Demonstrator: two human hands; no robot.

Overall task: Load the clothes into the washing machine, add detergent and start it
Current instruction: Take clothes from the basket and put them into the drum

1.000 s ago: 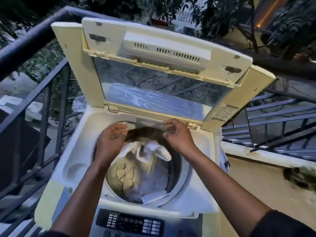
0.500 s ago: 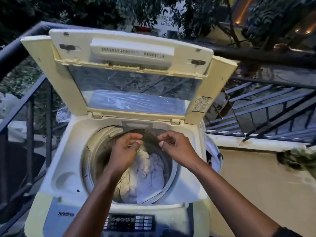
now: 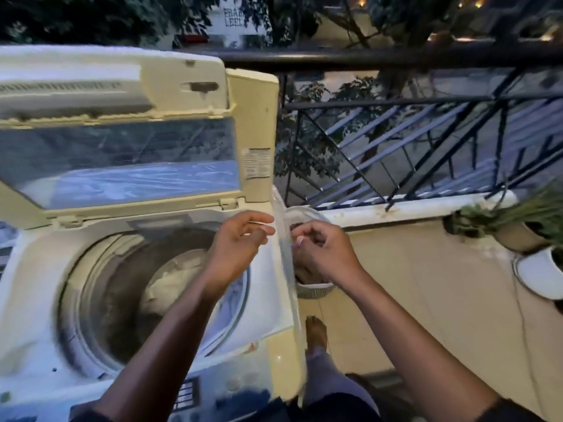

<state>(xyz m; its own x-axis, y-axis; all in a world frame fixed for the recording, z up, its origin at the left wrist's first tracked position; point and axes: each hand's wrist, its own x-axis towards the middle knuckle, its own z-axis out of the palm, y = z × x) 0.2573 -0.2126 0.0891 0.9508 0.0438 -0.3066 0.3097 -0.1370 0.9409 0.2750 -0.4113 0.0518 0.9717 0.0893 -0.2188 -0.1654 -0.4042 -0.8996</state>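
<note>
**Balcony wash: both hands off the drum, over the machine's right edge**

Dusk-lit balcony with a dark metal railing and a beige tiled floor holds a cream top-loading washing machine, its glass-windowed lid standing upright at the back. Pale, crumpled clothes lie low inside the round drum, toward its right side; blur hides their detail.

Above the machine's back right corner hovers the left hand, fingers loosely extended and slightly parted, holding nothing. Just beyond the machine's right edge is the right hand, its fingers curled inward with thumb and fingertips drawn close together; whether they pinch anything I cannot tell. A clear plastic sheet hangs along that right edge between the two hands.

Below the right hand, on the floor beside the machine, sits a light woven basket, mostly hidden. A bare foot stands on the tiles near the machine's front right corner. Potted green plants lean along the low parapet at the far right, with a white pot beneath them.
</note>
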